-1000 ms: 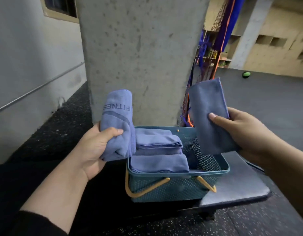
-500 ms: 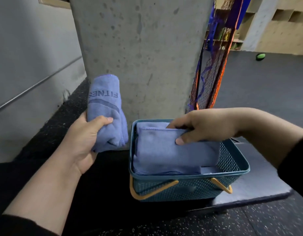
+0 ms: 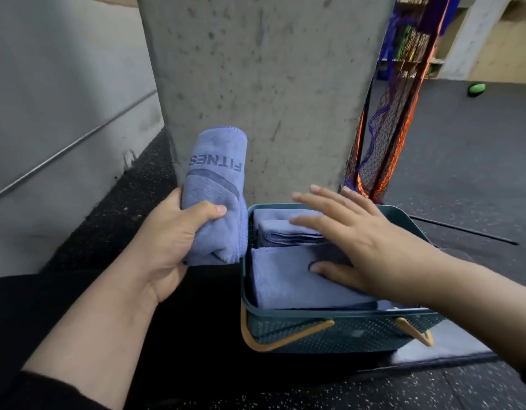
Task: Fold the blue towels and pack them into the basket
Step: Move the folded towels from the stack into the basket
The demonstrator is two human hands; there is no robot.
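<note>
just under the straightened fingers (image 3: 312, 199) of the right hand (image 3: 371, 247): folded blue towels, packed inside a dark teal perforated plastic basket (image 3: 330, 332) with two yellow-orange handles folded down on its near wall. nearest towel, a flat blue microfibre rectangle (image 3: 288, 285), lying along the near side of the basket, thumb resting on its top surface. farther towel stack, folded blue cloth with layered edges showing (image 3: 282, 232), sitting past the thumb, below the spread fingertips; whether those fingertips touch it or hover just above, cannot tell. right hand fingers apart, flat, holding nothing.

left of the basket, left hand (image 3: 167, 250) raised, fingers and thumb curled and clamped round a rolled blue towel with dark "fitnes" lettering printed upside down (image 3: 217, 187). roll held upright, upper end standing clear above the thumb, lower end bunched against the palm, right edge just beside the basket's left rim. black sleeve cuff at the left wrist's lower end.

beyond both sets of fingers, a grey pitted concrete pillar (image 3: 264, 84). right of the pillar, behind the right fingertips, orange and blue netting (image 3: 383, 149) hanging down. under the basket, a pale grey flat mat (image 3: 445, 347) on dark speckled rubber floor (image 3: 463, 173). far off on that floor, a small green ball (image 3: 476, 89).
</note>
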